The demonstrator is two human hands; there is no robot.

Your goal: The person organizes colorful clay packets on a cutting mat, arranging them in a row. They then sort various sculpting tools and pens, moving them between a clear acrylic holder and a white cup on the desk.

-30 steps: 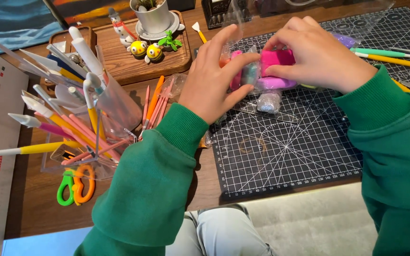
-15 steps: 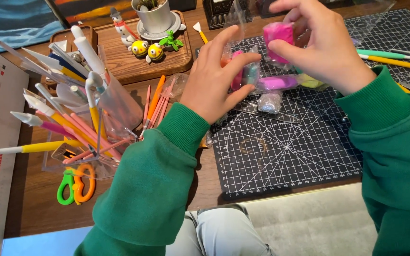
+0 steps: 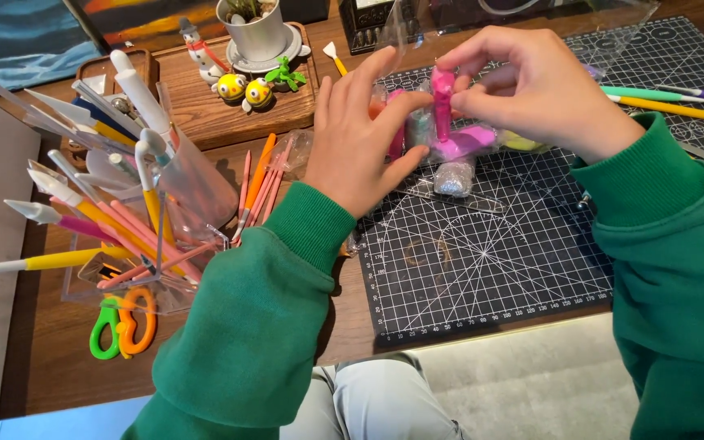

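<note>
My right hand pinches a bright pink clay packet upright between thumb and fingers, above the black cutting mat. My left hand rests beside it with fingers spread, its thumb touching the pile of small clay packets: a pale purple one, a glittery silver one and a yellow-green one. Both arms wear green sleeves.
A clear holder full of modelling tools stands at left, green-and-orange scissors below it. Loose pink and orange sticks lie beside the mat. A wooden tray with small figurines and a white pot sits behind. Tools lie at right.
My right hand lifted the pink packet off the pile and turned it upright, bringing it down close to my left fingertips. My left hand stayed in place.
</note>
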